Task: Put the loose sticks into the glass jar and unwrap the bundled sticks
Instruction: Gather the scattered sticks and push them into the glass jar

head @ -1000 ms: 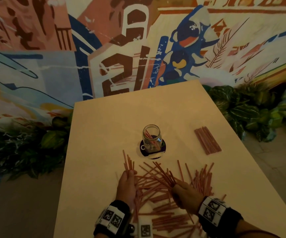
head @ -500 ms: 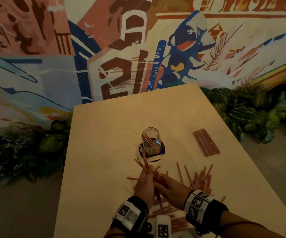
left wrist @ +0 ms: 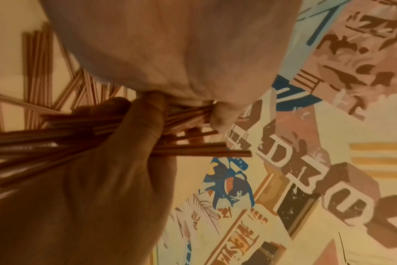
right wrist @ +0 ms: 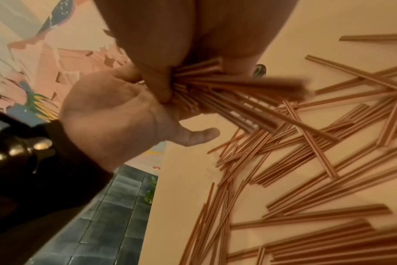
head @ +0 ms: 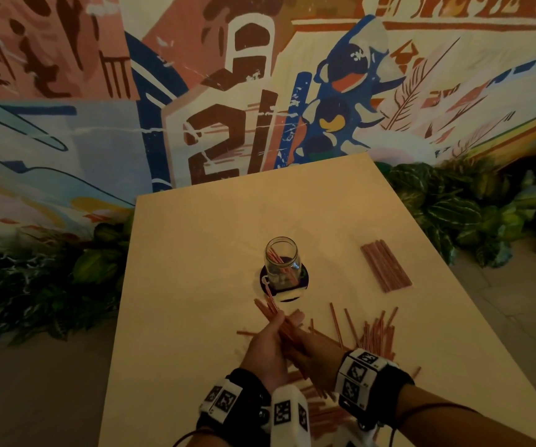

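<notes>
Both hands meet above the table's near middle and hold one handful of thin reddish sticks [head: 268,306] whose tips fan toward the jar. My left hand [head: 271,338] cups them from the left, its thumb sticking out in the right wrist view. My right hand [head: 316,350] curls its fingers [right wrist: 156,86] round the same handful [right wrist: 238,93]. The glass jar [head: 282,262] stands upright on a dark coaster just beyond, with a few sticks inside. Many loose sticks [head: 373,333] lie scattered under and right of the hands. The bundled sticks [head: 386,267] lie flat at the right.
The tan table [head: 195,285] ends at a painted mural wall behind. Leafy plants [head: 453,214] line both sides of the table, and a tiled floor [right wrist: 116,206] lies beyond its left edge. Bare tabletop stretches left of the jar and behind it.
The hands swept together from the spread pile, gathered a handful of sticks and lifted it toward the jar. The pile on the table has grown thinner.
</notes>
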`<state>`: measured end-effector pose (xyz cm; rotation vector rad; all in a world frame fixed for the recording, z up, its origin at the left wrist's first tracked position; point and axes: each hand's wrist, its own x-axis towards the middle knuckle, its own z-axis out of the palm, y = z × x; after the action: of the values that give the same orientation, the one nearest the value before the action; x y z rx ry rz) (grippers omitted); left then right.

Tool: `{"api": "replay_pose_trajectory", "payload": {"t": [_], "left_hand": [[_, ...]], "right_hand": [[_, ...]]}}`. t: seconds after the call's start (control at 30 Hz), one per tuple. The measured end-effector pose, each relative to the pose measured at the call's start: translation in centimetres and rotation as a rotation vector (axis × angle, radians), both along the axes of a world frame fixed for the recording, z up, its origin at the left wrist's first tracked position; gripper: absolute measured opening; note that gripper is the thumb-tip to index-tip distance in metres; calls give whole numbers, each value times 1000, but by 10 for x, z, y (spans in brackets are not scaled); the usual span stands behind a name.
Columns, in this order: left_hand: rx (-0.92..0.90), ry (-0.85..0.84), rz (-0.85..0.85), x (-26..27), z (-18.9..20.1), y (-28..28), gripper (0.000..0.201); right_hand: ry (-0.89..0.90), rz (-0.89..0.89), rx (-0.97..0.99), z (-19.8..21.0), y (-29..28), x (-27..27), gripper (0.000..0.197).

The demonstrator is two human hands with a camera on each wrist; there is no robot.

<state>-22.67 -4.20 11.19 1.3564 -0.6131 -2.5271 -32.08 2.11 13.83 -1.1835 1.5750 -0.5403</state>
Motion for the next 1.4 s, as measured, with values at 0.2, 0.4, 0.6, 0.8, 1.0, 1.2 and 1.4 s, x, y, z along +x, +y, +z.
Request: {"api": "replay_pose_trajectory", "payload": {"t": [0.2,0.4,0.6,0.8,1.0,1.2,1.4], "left_hand": [[-73,49,-24,12,3,-2,38],[160,-17,36,22,2,-5,67],[292,81,116,15,16,4,76],[269,230,262,2,25,1,59],[154,217,215,1,26,8,50],[134,272,252,1,28,11,38],[181,141,239,3,27,5,44]], "right_hand": [[-222,-223,-11,-13,-2,0,25],[-360,-492,-188,9,-16,-6,22],[-474,-590,-296,33,-26,3,32],[-369,-507,-294,32,-19,6,34],[-335,-540,-330,32,-15,8,29],[-368,-543,-349,35,-12,6,15],[-421,-552,-400,44,-9,2,26]]}}
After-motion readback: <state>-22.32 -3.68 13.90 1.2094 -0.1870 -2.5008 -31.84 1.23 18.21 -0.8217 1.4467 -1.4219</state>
